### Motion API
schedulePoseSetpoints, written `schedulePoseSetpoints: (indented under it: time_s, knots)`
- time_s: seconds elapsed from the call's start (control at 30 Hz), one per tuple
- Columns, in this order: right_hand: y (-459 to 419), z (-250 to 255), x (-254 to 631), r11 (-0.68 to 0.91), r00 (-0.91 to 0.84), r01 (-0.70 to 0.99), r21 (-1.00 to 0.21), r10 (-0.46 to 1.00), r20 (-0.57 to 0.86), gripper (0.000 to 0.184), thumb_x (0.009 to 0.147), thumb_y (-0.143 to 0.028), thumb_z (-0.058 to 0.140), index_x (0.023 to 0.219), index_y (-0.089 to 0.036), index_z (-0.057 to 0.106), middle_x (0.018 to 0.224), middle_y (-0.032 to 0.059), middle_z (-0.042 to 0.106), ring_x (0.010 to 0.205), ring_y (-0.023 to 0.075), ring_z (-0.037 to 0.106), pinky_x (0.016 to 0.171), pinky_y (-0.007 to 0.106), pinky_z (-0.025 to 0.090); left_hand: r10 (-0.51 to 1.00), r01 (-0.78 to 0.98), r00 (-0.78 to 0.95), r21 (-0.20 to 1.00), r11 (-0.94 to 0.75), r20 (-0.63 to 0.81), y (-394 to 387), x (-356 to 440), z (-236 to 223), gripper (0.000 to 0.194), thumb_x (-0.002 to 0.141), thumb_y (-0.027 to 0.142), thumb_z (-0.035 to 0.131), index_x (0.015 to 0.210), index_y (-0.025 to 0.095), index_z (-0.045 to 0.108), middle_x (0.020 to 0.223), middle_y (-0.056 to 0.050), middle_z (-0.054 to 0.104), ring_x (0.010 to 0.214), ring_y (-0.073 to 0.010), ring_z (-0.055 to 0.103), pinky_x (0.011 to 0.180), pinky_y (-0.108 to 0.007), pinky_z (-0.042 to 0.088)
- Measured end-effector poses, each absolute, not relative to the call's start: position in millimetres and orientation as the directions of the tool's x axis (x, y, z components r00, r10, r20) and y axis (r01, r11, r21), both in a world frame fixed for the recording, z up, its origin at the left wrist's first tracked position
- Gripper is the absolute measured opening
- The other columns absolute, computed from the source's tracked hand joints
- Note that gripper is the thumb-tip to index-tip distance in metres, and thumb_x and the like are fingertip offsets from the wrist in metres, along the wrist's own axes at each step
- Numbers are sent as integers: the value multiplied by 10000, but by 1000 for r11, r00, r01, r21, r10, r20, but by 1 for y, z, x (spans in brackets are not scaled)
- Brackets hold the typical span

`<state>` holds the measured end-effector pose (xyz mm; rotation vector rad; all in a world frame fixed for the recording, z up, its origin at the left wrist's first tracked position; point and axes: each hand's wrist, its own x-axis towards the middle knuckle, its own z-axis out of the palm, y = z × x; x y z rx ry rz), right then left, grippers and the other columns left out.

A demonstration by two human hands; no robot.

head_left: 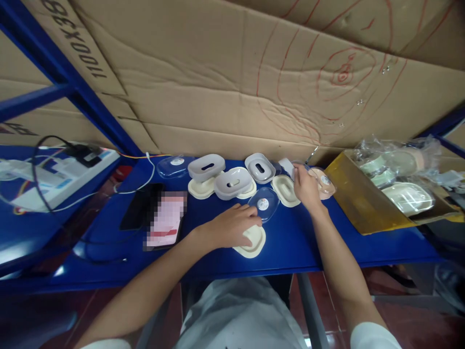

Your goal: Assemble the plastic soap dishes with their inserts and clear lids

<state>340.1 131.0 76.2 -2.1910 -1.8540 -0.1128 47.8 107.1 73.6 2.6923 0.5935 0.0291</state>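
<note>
On the blue table, my left hand [236, 227] is closed on the left side of a cream oval lid-like piece [258, 242], its thumb lying over the piece. My right hand [304, 183] reaches further back, fingers pinched at a small white flat piece [286, 167]; what that is I cannot make out. Just left of this hand lies another cream oval piece [285, 191]. A clear plastic cover [264, 204] with a round white sticker is between the hands. Grey oval soap-dish-like trays with slots stand behind: one at the left [207, 167], one in the middle [232, 184], one at the right [259, 168].
A phone [165, 220] with a lit screen lies at left, near a power strip [69, 177] with cables. An open cardboard box [352, 194] of wrapped dishes stands at right. A peach dish [323, 183] sits beside it. Cardboard [203, 72] walls the back.
</note>
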Motion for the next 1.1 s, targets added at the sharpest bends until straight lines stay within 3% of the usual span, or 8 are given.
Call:
schedulePoseSetpoints:
  time_s: [0.13,0.27,0.43,0.6,0.8,0.87,1.0,1.1]
  knots:
    - [138,68,337,-96,168,971,-221,927,335,554,1145,-340,135,1543,-149,471,1327,179,735,1186,301,696,1029,417,500,427,423,900,422,-802,-90,108,42,82,303,883,313,827,1148,240,702,1219,-36,664,1154,-256,646,1023,-381,419]
    - [142,61,335,-51,131,976,-210,914,385,478,1097,-298,339,1500,-164,558,1436,175,676,1342,341,576,1152,497,400,422,481,877,437,-760,-231,102,35,86,434,809,418,899,1147,252,683,1191,-22,675,1141,-276,656,1002,-398,434]
    - [135,76,361,-112,179,973,-200,918,355,396,1069,-343,403,1295,-211,700,1313,148,721,1259,332,611,1124,472,428,404,450,893,380,-808,-198,94,35,80,483,741,298,946,1135,209,682,1217,-52,679,1167,-288,648,992,-376,458]
    - [125,84,418,-364,398,916,-170,878,267,506,1054,-403,396,1432,-144,610,1408,242,648,1315,407,581,1104,596,436,426,429,900,362,-828,-94,96,39,74,355,846,374,880,1108,215,700,1198,-49,694,1136,-291,661,980,-393,451]
    - [129,62,446,-412,421,899,-149,906,37,851,811,-556,778,1552,-226,525,1606,220,513,1429,460,520,1131,644,440,417,411,907,327,-851,-54,96,46,66,383,837,329,905,1125,206,684,1237,-61,673,1182,-290,634,993,-376,433]
    - [126,63,448,-379,388,909,-173,921,20,835,806,-530,793,1545,-239,536,1572,198,557,1401,439,558,1124,594,462,417,416,906,328,-848,-72,96,47,65,400,835,343,912,1129,203,680,1248,-61,668,1177,-287,633,991,-373,431]
    - [116,74,456,-320,339,914,-247,940,36,604,996,-516,587,1523,-224,539,1398,135,709,1225,298,699,997,387,555,407,417,908,343,-842,-104,98,47,68,382,839,354,905,1111,218,673,1218,-47,664,1147,-275,638,976,-365,422]
    - [113,83,458,-339,372,910,-239,922,108,524,1031,-362,489,1514,-162,533,1367,172,721,1225,318,698,1001,419,557,404,419,907,367,-831,-121,100,46,69,373,836,345,902,1105,224,675,1204,-38,657,1142,-272,635,971,-363,420]
